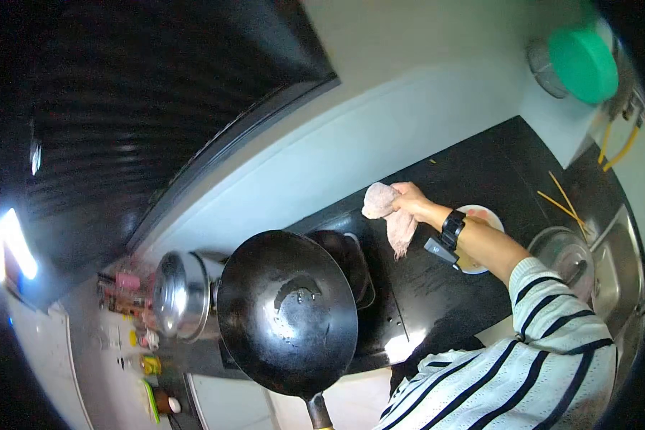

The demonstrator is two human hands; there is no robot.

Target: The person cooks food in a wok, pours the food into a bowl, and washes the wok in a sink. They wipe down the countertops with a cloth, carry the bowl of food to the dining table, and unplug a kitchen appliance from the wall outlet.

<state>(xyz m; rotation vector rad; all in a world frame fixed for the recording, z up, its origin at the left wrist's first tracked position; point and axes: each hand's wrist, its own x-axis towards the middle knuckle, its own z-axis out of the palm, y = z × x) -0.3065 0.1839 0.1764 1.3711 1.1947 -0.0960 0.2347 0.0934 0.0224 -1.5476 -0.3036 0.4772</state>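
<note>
My right hand (411, 201), with a black watch on the wrist, is closed on a pale pinkish cloth (401, 228). Part of the cloth bunches up beyond my fingers and a loose end hangs down over the black countertop (444, 172). Below and left of that hand is a dark wok (286, 322), its inside facing me with a few wet drops and a shiny patch. The wok's handle (318, 411) runs out of the bottom of the view. My left hand does not appear.
Behind my forearm, a white plate (497, 222) holds pale and reddish food. A steel pot (179, 295) and several bottles stand left. Chopsticks (562, 203), a clear lid (562, 258) and the sink (619, 265) lie right, a green container (584, 66) upper right.
</note>
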